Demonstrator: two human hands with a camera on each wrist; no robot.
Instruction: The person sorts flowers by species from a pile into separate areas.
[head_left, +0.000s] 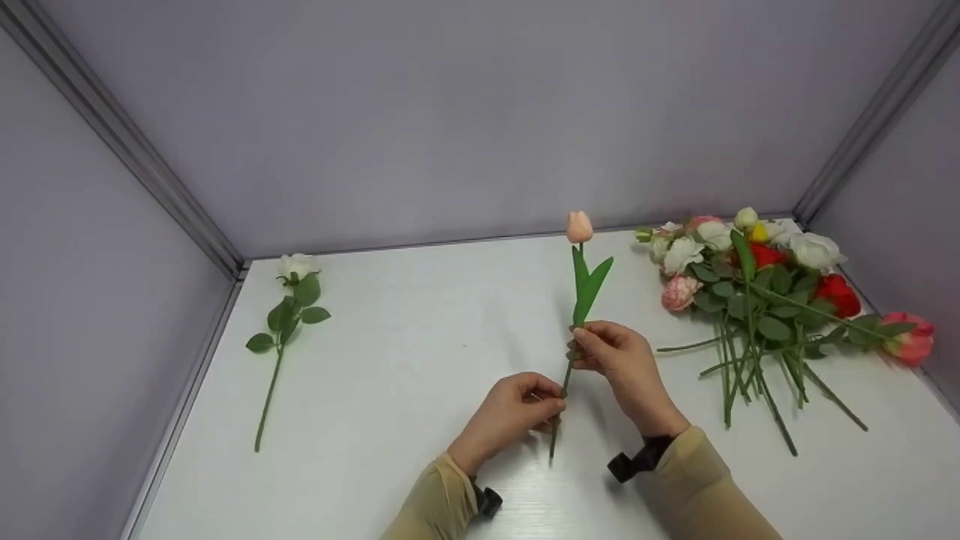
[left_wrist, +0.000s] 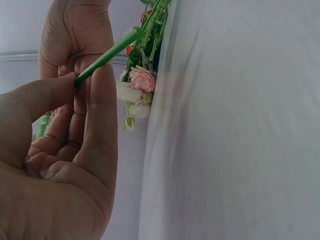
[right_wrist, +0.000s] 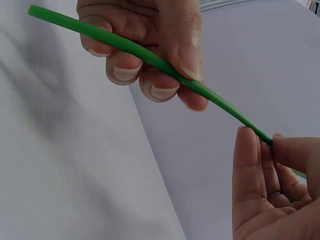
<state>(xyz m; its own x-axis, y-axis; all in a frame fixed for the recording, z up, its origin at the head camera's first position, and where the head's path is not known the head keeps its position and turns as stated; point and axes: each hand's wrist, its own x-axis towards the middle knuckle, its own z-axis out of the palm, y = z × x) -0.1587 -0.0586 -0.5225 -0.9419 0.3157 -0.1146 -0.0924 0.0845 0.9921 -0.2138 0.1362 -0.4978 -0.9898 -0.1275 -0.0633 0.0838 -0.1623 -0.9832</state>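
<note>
A pale pink tulip [head_left: 579, 227] with two long green leaves is held up over the middle of the white table. My right hand [head_left: 616, 369] pinches its stem just below the leaves. Lower down, my left hand [head_left: 514, 411] pinches the same stem between thumb and fingers, and the stem's bottom end sticks out below it. In the right wrist view the bare green stem [right_wrist: 220, 101] runs slantwise through both hands, bending slightly. The left wrist view shows the stem's cut end [left_wrist: 136, 34] pointing past the fingers; the bloom is out of sight there.
On the table's right lies a heap of flowers, with white blooms [head_left: 814, 250], red roses [head_left: 837, 295] and crossing green stems. A single white rose [head_left: 298, 265] lies at the left. Grey walls [head_left: 480, 120] enclose the white table [head_left: 405, 337] at back and sides.
</note>
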